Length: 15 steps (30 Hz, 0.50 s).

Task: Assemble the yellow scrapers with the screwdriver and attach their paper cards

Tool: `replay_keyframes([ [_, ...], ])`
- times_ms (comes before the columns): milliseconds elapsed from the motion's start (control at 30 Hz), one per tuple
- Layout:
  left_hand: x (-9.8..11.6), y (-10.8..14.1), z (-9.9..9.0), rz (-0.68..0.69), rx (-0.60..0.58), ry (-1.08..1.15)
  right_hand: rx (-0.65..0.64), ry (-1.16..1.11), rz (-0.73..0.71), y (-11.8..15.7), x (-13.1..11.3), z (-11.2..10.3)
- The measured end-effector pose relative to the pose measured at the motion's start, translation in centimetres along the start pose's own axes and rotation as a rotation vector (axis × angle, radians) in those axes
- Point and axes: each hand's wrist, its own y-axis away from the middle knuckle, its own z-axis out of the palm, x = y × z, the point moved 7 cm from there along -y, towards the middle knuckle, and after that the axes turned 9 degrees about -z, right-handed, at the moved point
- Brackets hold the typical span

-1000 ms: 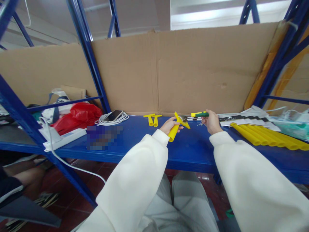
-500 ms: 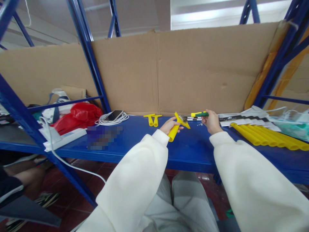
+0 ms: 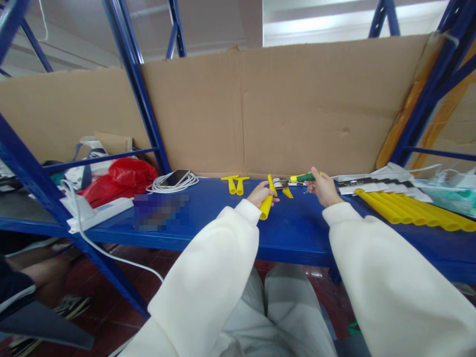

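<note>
My left hand [image 3: 261, 194] is closed around a yellow T-shaped plastic handle [image 3: 266, 207], its hollow end tilted toward me. Beside its head lies a small yellow piece [image 3: 287, 193]; whether the two are joined I cannot tell. Silvery metal shows around the head. Between its fingers my right hand [image 3: 323, 188] grips the green end of a screwdriver [image 3: 303, 177] with a green and yellow handle, which points left toward the yellow head. Its tip is too small to make out. Small bright bits lie below the screwdriver on the blue shelf [image 3: 297, 233].
Two yellow T-shaped handles [image 3: 232, 186] lie left of my hands. A row of yellow tubes [image 3: 409, 208] and papers [image 3: 372, 183] lie right. Farther left are a phone [image 3: 175, 178] on a coiled white cable, a power strip [image 3: 107, 210] and a red bag [image 3: 122, 178]. Cardboard [image 3: 297, 109] stands behind.
My right hand has shifted slightly left with the screwdriver. The yellow handle in my left hand has turned a little, its head more upright.
</note>
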Motion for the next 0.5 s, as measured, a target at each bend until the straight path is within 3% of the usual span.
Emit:
replay_keyframes([
  [300, 0.1, -0.2, -0.1, 0.023, -0.027, 0.016, 0.009, -0.13, 0.236, 0.9, 0.7, 0.2],
  [500, 0.0, -0.5, -0.2, 0.029, -0.03, 0.018, -0.076, -0.124, 0.253, 0.0, 1.3, 0.2],
])
